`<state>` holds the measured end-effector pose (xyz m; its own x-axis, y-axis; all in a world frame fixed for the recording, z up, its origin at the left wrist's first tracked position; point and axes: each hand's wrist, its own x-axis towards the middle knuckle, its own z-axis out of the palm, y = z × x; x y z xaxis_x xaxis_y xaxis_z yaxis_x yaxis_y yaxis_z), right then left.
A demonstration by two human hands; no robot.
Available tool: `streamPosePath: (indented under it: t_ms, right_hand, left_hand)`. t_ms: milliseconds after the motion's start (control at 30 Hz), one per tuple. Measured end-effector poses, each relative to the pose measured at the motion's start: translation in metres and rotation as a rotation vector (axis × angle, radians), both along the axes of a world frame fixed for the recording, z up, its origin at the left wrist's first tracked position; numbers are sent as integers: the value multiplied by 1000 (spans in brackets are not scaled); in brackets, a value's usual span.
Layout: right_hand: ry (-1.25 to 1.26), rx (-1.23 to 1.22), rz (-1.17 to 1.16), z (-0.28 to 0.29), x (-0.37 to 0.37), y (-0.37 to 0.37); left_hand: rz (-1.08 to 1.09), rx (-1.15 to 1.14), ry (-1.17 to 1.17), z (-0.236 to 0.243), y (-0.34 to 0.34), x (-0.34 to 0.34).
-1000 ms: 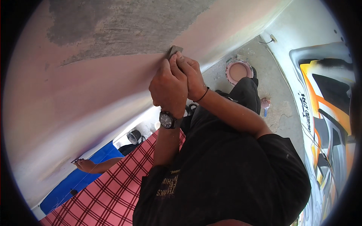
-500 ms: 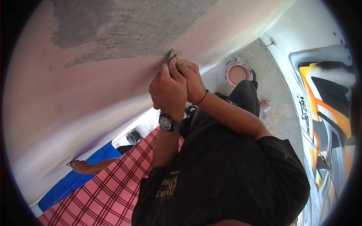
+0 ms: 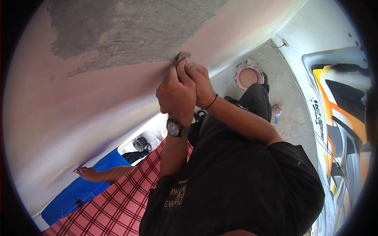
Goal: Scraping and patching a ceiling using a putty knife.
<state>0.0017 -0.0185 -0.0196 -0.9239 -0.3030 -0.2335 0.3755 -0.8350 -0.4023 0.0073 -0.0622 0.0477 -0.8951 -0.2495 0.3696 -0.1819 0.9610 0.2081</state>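
1. Both hands were stacked together high on the surface. The left hand [image 3: 176,96], with a wristwatch [image 3: 173,128] below it, was curled nearly closed; the right hand [image 3: 200,82], with a thin dark band at the wrist, lay against it from the right, fingers bent down.
2. Between the fingertips a small grey-brown sanding piece [image 3: 182,57] was pinched and pressed flat to the pink curved panel [image 3: 78,102]. Only its top corner showed; the rest sat hidden under the fingers.
3. Step in hand, as judged: rubbing down the panel right at the border where the pink coat meets the bare grey patch [image 3: 126,31]. A next stroke would likely call for even two-handed pressure along that border.
4. The piece's visible corner pointed up and far, toward the grey patch; its long axis could not be told with so little showing.
5. Further out: a pink-rimmed bucket [image 3: 248,76] stood on the concrete floor [image 3: 291,102] to the right, a small brush [image 3: 276,112] near it.
6. Lower left: another person's bare arm [image 3: 103,173] reached to the panel, over a blue sheet [image 3: 78,192] and red checked cloth [image 3: 118,204].
7. Far right: an orange, black and white painted body panel [image 3: 338,118].
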Motion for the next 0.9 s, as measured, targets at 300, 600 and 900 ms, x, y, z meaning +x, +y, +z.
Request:
streamPosePath:
  t_ms: [300,600,900]
  right_hand:
    - [58,126,-69,0,-6,-2]
    - [74,53,-56,13,-8,12]
    - [52,-15,-53,5,1,19]
  left_hand:
    - [-46,-114,38,5,3,-7]
    - [-43,-46,-11,12,9,1]
    - [13,-62,-22,15,24,5]
